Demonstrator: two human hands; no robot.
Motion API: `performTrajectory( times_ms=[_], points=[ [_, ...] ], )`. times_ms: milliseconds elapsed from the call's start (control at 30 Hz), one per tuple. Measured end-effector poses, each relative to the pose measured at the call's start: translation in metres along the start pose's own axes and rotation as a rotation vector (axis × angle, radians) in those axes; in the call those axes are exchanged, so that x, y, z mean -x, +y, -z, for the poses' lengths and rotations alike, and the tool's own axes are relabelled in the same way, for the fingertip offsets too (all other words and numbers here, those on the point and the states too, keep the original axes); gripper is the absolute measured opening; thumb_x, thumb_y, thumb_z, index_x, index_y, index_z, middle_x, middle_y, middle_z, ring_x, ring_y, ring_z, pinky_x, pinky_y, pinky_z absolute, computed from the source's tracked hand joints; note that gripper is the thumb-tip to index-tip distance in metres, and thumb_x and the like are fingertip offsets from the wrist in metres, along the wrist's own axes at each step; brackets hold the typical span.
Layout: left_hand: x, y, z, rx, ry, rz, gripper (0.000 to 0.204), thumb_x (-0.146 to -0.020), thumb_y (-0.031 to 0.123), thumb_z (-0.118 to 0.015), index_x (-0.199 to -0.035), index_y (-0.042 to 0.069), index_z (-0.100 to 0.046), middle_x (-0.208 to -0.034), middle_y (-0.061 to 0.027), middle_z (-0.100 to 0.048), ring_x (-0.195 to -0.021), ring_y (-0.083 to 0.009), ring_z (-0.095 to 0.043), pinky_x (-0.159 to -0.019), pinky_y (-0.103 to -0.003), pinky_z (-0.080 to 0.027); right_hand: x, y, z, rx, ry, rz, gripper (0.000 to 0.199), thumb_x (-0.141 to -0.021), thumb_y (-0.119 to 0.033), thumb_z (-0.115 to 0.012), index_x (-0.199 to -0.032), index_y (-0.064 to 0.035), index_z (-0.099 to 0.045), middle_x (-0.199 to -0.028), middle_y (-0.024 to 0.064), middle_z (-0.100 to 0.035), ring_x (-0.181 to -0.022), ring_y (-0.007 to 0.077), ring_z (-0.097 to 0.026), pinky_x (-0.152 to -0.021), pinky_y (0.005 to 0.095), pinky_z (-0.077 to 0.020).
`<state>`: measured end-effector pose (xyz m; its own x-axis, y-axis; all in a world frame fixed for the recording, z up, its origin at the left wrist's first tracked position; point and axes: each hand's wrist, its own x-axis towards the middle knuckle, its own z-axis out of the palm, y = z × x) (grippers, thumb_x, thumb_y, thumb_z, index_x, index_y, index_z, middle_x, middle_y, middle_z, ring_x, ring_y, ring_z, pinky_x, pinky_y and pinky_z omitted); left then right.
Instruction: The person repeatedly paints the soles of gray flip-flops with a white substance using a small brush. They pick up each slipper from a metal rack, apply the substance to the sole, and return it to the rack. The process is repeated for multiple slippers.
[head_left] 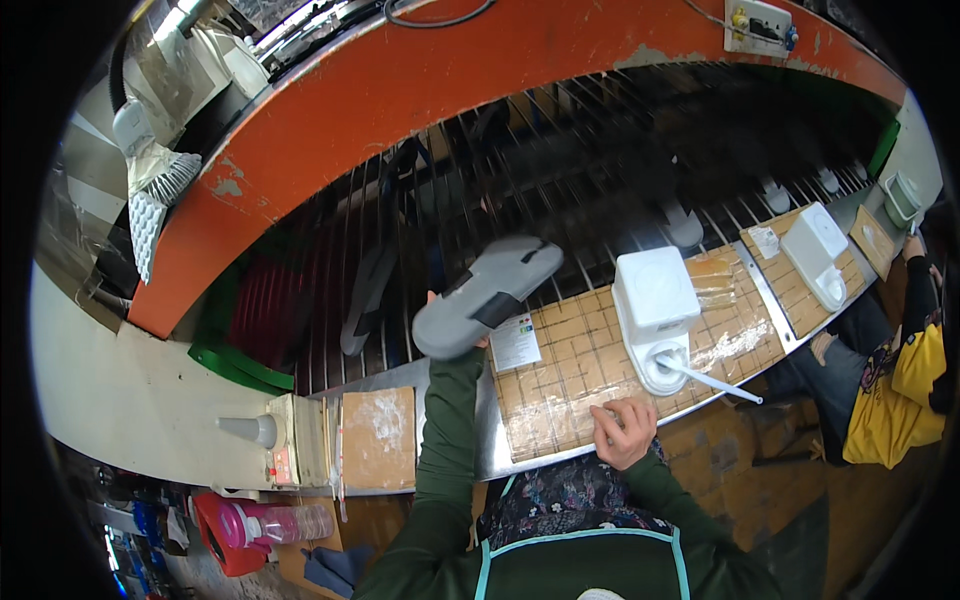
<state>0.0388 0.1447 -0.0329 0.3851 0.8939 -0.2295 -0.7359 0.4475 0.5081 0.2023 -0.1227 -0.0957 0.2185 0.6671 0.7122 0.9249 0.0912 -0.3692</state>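
Observation:
My left hand (484,341) is closed around the edge of a grey shoe sole (478,300) with black patches, held tilted over the rack of metal rods. Most of that hand is hidden behind the sole. My right hand (624,432), fingers curled down, is at the front edge of the cardboard-covered worktop (560,400); whatever its fingers may hold is hidden. Just beyond it stands a white dispenser (657,295) with a round cup at its front. A white-handled brush (715,381) leans out of the cup.
Another sole (368,300) lies on the rods (310,330), with more soles farther right. An orange hood edge (400,130) arches above. A second white dispenser (815,245) stands to the right, near a person in yellow (895,410). A pink-capped bottle (290,523) is lower left.

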Motion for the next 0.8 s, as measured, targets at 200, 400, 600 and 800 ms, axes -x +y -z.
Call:
performTrajectory(
  times_ms=[200, 400, 600, 800],
  points=[
    [-0.132, 0.005, 0.061, 0.241, 0.329, 0.128, 0.047, -0.093, 0.052, -0.044, -0.112, 0.015, -0.067, -0.110, -0.0106, -0.070, -0.097, -0.0322, -0.068, -0.081, -0.055, -0.057, -0.005, 0.003, -0.003, -0.002, 0.019, 0.019, 0.026, -0.067, -0.010, -0.069, -0.092, -0.0141, -0.073, -0.092, 0.0019, -0.062, -0.089, 0.0220, -0.059, -0.077, 0.0364, -0.0397],
    [-0.245, -0.007, 0.160, -0.585, -0.025, -0.347, 0.054, -0.097, 0.051, -0.036, -0.133, 0.014, -0.051, -0.133, -0.0106, -0.054, -0.122, -0.0300, -0.052, -0.104, -0.047, -0.039, -0.003, 0.004, -0.004, 0.017, 0.019, 0.036, 0.026, -0.067, -0.012, -0.069, -0.092, -0.0155, -0.073, -0.092, 0.0009, -0.062, -0.088, 0.0212, -0.059, -0.078, 0.0358, -0.0404],
    [-0.249, 0.006, 0.173, -1.073, -0.292, -0.439, 0.056, -0.097, 0.047, -0.041, -0.141, 0.013, -0.043, -0.144, -0.0138, -0.046, -0.134, -0.0305, -0.042, -0.114, -0.046, -0.030, -0.002, 0.004, -0.005, 0.019, 0.025, 0.034, 0.027, -0.067, -0.012, -0.069, -0.093, -0.0168, -0.074, -0.093, 0.0002, -0.062, -0.088, 0.0203, -0.059, -0.078, 0.0353, -0.0400],
    [-0.162, 0.019, 0.068, 0.062, 0.387, 0.144, 0.047, -0.097, 0.046, -0.038, -0.119, 0.012, -0.062, -0.118, -0.0109, -0.066, -0.108, -0.0299, -0.063, -0.092, -0.050, -0.053, -0.002, 0.002, -0.005, 0.022, 0.003, 0.020, 0.026, -0.067, -0.012, -0.069, -0.093, -0.0155, -0.073, -0.093, 0.0007, -0.062, -0.088, 0.0211, -0.059, -0.078, 0.0357, -0.0400]
  ],
)
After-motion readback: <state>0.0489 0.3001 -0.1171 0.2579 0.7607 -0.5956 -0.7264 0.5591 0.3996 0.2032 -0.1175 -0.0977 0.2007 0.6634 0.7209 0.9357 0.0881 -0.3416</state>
